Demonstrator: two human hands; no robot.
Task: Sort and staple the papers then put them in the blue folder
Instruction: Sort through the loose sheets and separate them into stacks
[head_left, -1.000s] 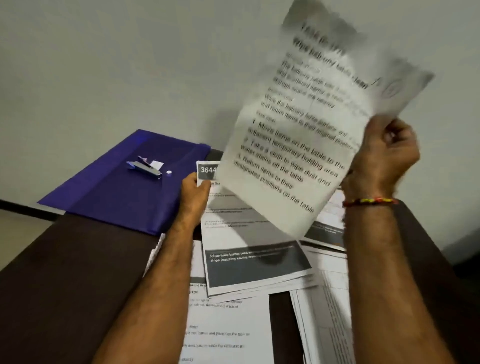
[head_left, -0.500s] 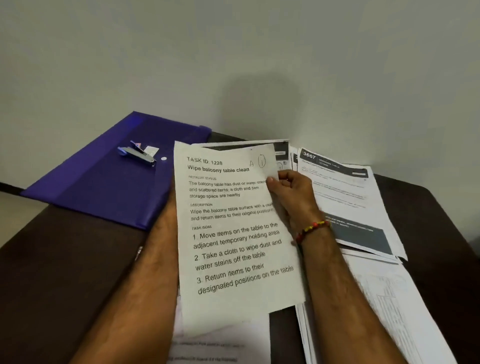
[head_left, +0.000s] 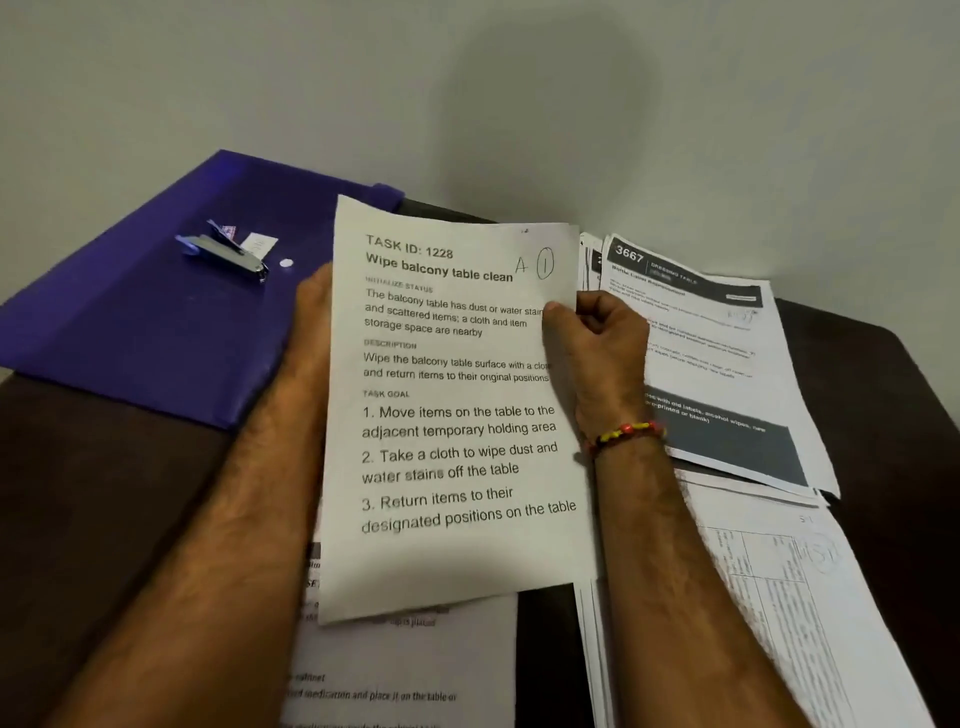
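Observation:
A white sheet (head_left: 457, 441) headed "TASK ID: 1228, Wipe balcony table clean", marked "A 1" by hand, is held up over the table's middle. My right hand (head_left: 597, 338) pinches its right edge, thumb on the front. My left hand (head_left: 311, 322) is behind the sheet's left edge, mostly hidden, so its grip does not show. The blue folder (head_left: 156, 332) lies at the back left with a small metal stapler (head_left: 223, 252) on top of it. More printed papers (head_left: 727, 374) lie to the right, among them one headed "3667".
The dark brown table (head_left: 104, 493) stands against a pale wall. Other sheets (head_left: 405, 670) lie under the held one near the front edge, and a sheet with a printed grid (head_left: 779, 613) lies at the front right. A small white slip (head_left: 258, 243) sits beside the stapler.
My right hand swung the sheet down from high at the right to in front of me, now facing me. My left hand left the papers on the table and went behind the sheet.

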